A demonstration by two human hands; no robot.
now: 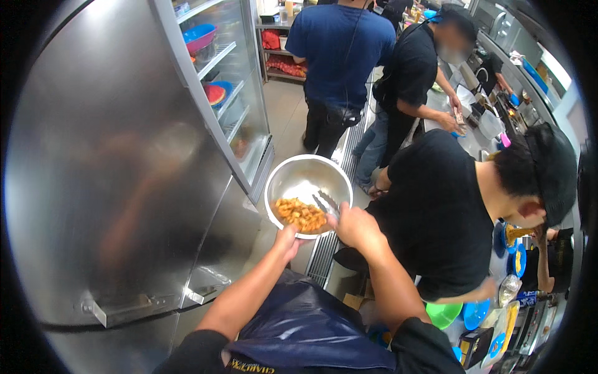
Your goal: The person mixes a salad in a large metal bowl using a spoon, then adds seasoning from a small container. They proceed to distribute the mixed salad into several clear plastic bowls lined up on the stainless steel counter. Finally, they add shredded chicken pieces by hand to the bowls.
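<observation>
A round steel mixing bowl [336, 172] is held out in front of me, tilted a little so its inside shows. Chunks of orange-brown food [301, 214] lie heaped at its near left side; I cannot tell what food it is. My left hand [289, 242] grips the near rim, with the fingers under the bowl and partly hidden. My right hand [358, 226] is closed around a pair of metal tongs [326, 201]. The dark tips of the tongs reach into the bowl, to the right of the food, with nothing visible between them.
A tall steel cabinet [118, 156] and a glass-door fridge [223, 81] stand to my left. Close at my right a person in black [436, 212] bends over a counter with blue plates [476, 313]. Farther ahead stand a person in blue [341, 53] and another in black. A floor drain grate [322, 258] runs below.
</observation>
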